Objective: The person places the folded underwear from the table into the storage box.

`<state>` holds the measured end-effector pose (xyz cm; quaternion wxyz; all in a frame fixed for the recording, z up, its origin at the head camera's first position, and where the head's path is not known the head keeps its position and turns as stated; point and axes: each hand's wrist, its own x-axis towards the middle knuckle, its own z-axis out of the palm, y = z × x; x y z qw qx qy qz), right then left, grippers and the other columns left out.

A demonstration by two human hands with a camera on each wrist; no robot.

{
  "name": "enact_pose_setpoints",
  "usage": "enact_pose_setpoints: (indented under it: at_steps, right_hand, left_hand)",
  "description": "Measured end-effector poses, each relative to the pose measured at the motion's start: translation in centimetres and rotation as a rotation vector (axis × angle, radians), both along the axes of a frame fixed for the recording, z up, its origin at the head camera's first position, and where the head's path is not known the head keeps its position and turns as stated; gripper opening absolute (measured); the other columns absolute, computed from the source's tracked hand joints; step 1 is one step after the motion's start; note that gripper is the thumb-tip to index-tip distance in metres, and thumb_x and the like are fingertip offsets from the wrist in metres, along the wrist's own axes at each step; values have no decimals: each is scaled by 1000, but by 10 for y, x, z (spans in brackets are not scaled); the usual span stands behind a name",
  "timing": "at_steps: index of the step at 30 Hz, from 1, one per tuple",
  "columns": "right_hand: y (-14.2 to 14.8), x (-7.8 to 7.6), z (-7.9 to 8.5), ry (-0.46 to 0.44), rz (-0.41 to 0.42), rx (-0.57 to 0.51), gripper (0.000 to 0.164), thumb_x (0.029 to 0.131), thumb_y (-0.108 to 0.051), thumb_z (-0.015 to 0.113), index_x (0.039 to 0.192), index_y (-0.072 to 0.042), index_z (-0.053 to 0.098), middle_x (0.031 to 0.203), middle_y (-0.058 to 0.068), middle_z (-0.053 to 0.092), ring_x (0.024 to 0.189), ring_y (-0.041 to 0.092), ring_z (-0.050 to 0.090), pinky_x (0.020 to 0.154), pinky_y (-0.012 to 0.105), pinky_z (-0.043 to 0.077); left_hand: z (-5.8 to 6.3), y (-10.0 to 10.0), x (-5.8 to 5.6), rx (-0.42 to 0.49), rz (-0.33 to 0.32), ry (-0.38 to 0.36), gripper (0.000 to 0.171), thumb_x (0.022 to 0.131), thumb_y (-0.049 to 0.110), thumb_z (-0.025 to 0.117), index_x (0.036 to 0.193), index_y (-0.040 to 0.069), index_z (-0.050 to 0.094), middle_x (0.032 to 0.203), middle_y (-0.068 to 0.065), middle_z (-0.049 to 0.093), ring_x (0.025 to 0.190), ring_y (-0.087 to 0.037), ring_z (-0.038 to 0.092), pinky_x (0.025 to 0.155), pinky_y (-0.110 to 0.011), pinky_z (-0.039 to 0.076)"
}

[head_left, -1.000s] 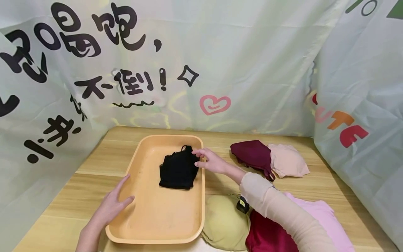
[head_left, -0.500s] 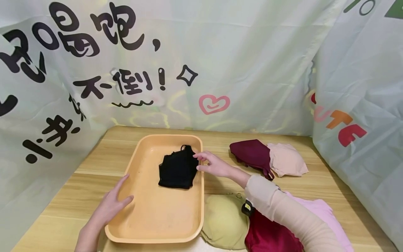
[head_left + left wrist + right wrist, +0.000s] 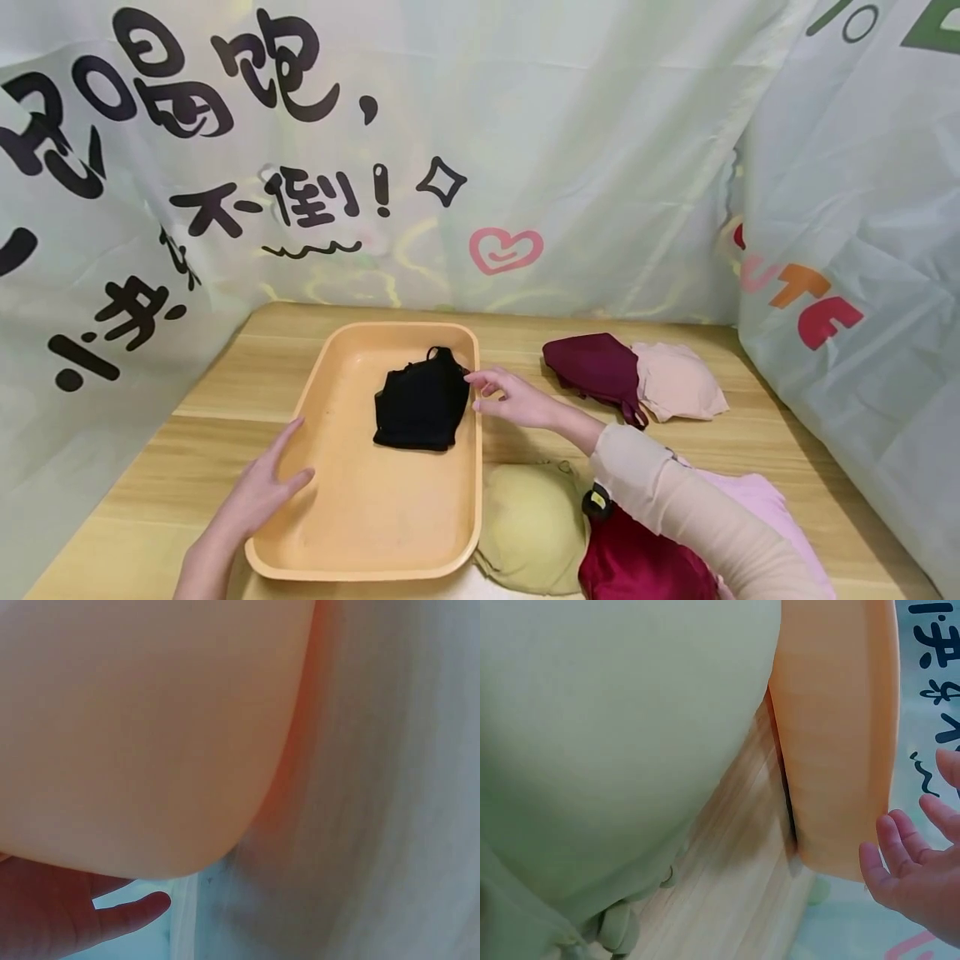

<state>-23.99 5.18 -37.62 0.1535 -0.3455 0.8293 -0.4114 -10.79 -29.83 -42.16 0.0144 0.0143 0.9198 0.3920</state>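
A folded black bra [image 3: 422, 404] lies in the upper right part of the orange tray [image 3: 363, 575]. My right hand [image 3: 517, 400] hovers by the tray's right rim beside that bra, fingers loosely bent and holding nothing. In the right wrist view the right hand [image 3: 919, 859] shows spread fingers near the tray's rim [image 3: 891, 712]. At the tray's left side, my left hand [image 3: 258, 492] has its thumb and fingers spread at the rim. The left wrist view shows the tray's outer wall [image 3: 150, 735] and part of the left hand [image 3: 60, 911]; its other fingers are hidden.
An olive-green bra [image 3: 532, 525] sits against the tray's right side, with a dark red satin garment [image 3: 637, 558] and a pink garment [image 3: 765, 500] beside it. Farther back lie a burgundy bra [image 3: 596, 367] and a pale pink one [image 3: 678, 381]. Printed curtains [image 3: 600, 167] enclose the table.
My right hand has drawn slightly right, away from the black bra. The left hand keeps its place at the tray, and the black bra stays put. The head view has shifted a little.
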Motion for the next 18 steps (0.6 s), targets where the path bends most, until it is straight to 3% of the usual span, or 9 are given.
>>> enact_pose_setpoints:
  at_steps: [10, 18]
  right_hand:
    - [8, 6, 1, 18, 27, 35, 44, 91, -16, 55, 130, 2, 45, 124, 22, 47, 106, 32, 50, 85, 39, 45]
    - [17, 11, 0, 7, 94, 99, 49, 91, -17, 55, 132, 5, 40, 119, 25, 49, 107, 36, 50, 88, 51, 43]
  left_hand:
    - [1, -1, 0, -3, 5, -17, 78, 88, 23, 59, 146, 8, 10, 144, -34, 16, 122, -60, 20, 87, -74, 24]
    - [1, 0, 1, 7, -4, -15, 77, 88, 23, 59, 146, 7, 10, 144, -34, 15, 122, -61, 19, 86, -75, 23]
